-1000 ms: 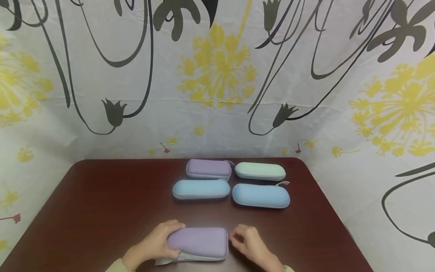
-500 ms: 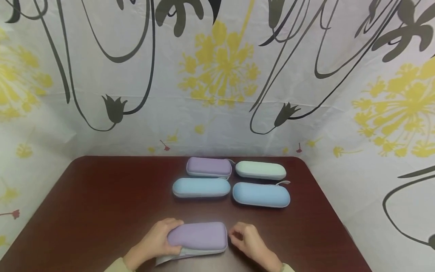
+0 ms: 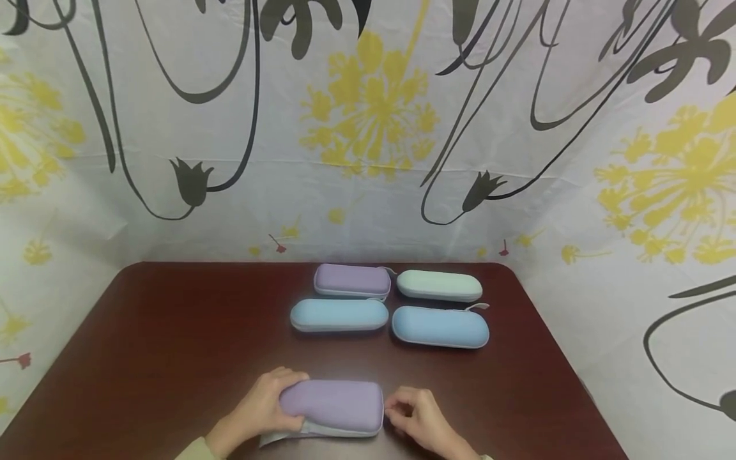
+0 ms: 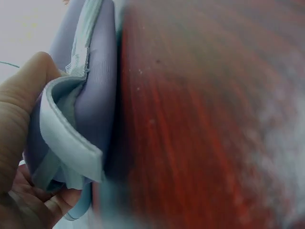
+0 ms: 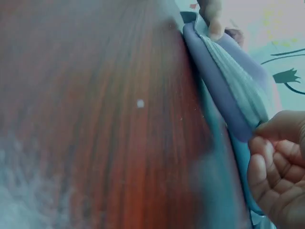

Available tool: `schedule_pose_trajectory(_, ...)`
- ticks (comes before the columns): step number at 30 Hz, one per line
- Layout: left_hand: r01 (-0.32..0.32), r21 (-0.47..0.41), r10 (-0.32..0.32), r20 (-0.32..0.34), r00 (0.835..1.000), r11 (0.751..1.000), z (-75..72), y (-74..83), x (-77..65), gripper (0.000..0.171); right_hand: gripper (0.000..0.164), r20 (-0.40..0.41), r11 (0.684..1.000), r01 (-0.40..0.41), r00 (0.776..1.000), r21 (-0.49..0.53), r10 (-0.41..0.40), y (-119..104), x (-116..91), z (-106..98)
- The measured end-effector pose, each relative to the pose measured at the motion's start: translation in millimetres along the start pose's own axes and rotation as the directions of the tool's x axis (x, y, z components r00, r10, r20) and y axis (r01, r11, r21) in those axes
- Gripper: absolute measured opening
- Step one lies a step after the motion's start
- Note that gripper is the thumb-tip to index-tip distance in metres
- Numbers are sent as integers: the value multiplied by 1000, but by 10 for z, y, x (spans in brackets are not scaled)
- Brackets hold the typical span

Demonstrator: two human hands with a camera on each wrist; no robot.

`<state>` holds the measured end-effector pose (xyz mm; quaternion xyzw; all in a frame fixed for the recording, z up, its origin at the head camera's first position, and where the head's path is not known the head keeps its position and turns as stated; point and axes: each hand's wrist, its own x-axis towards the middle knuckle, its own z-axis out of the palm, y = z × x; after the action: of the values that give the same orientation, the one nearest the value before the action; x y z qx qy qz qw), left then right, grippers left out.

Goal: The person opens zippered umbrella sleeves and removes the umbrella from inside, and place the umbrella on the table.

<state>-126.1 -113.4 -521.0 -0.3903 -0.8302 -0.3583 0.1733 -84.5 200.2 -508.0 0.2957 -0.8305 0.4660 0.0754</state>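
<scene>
A purple zippered pencil case (image 3: 333,404) lies near the front of the table, its pale grey zipper band (image 5: 233,76) facing the person. My left hand (image 3: 270,402) grips its left end, thumb on the near side and fingers over the far side. From that end a loose grey fabric strap (image 4: 66,136) curls out below the thumb. At the right end my right hand (image 3: 418,415) pinches the zipper pull between thumb and forefinger; the pull is mostly hidden by the fingertips. In the right wrist view the other fingers (image 5: 271,174) are curled below.
Behind stand two rows of cases: a purple case (image 3: 352,281) and a mint green case (image 3: 439,285) at the back, a light blue case (image 3: 339,315) and a blue case (image 3: 440,327) before them. A patterned cloth (image 3: 345,211) hangs around the dark red-brown table (image 3: 172,345).
The held case rose slightly at its right end, then came level again. My right hand has shifted slightly left and closer against the case's end. The left hand keeps its grip.
</scene>
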Motion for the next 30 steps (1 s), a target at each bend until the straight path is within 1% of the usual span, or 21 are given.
schedule_pose_trajectory(3,37,-22,-36,29,999,999,-33,9,-13,59,19,-52,1000,13,999,14,-12,-171,77,-37)
schedule_pose_trajectory(6,88,-47,-85,76,993,995,-59,27,-26,62,19,-109,999,17,994,-27,-19,-315,172,-88)
schedule_pose_trajectory(8,102,-63,-95,106,990,993,-74,38,-33,64,20,-129,998,-2,992,-55,-5,-366,209,-110)
schedule_pose_trajectory(9,105,-77,-95,122,988,992,-89,45,-32,64,20,-134,998,-3,991,-64,-5,-367,215,-113)
schedule_pose_trajectory(12,106,-97,-90,153,984,990,-116,45,-37,63,22,-134,997,9,991,-76,-19,-207,173,-82)
schedule_pose_trajectory(14,95,-69,-84,154,985,993,-114,39,-43,62,23,-137,995,22,990,-93,-34,-83,138,-56)
schedule_pose_trajectory(16,82,-9,-80,134,988,997,-93,37,-56,63,24,-133,992,49,989,-120,-65,40,108,-35)
schedule_pose_trajectory(19,42,96,-51,89,995,995,-56,46,-65,64,22,-108,981,83,989,-173,-103,92,97,-25)
schedule_pose_trajectory(21,16,139,-24,60,998,990,-46,54,-60,63,22,-82,973,110,988,-203,-129,119,88,-9)
schedule_pose_trajectory(23,11,160,-16,27,1000,987,-39,52,-48,61,20,-48,972,120,990,-204,-133,129,74,14)
schedule_pose_trajectory(26,37,170,-34,-23,999,985,-31,39,-30,59,17,-14,973,117,992,-197,-122,118,56,50)
schedule_pose_trajectory(28,61,162,-53,-48,997,985,-23,23,-19,59,16,-6,977,103,994,-187,-106,104,53,69)
schedule_pose_trajectory(30,76,152,-69,-51,996,985,-16,7,-8,59,16,-14,975,89,995,-202,-94,91,57,81)
